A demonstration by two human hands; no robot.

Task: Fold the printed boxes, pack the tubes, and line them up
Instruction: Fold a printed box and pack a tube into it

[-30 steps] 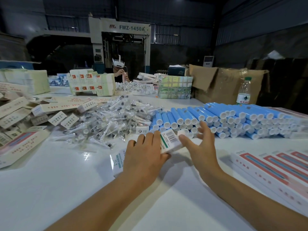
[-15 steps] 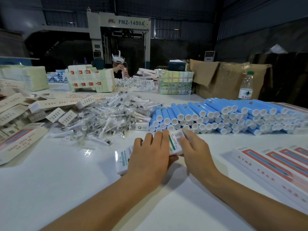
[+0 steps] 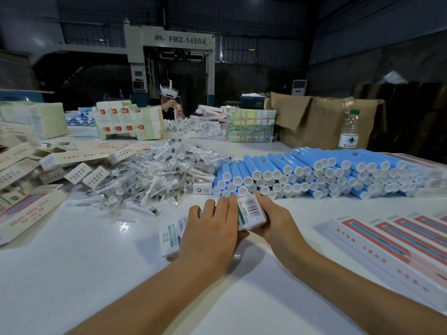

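I see the printed box [image 3: 251,211] lying on the white table [image 3: 72,274] near the middle of the view, just in front of the blue tubes [image 3: 314,170]; its barcode end faces up and its green-lettered end sticks out on the left past the wrist; my left hand [image 3: 212,235] lies flat across the top of the box, fingers together and stretched forward, pressing down on it; my right hand [image 3: 273,221] grips the barcode end, fingers curled around the far side and thumb underneath, so both hands are closed on the same box; behind it the tubes lie stacked in a long pile with their white caps toward me; to their left sits a loose heap of clear-wrapped brush heads [image 3: 150,177]; flat unfolded cartons [image 3: 29,165] are scattered further left; a row of red-striped boxes [image 3: 399,243] lies side by side at the right edge; a water bottle [image 3: 349,130] stands upright behind the tubes; another person [image 3: 169,100] in a headset works at the far end.
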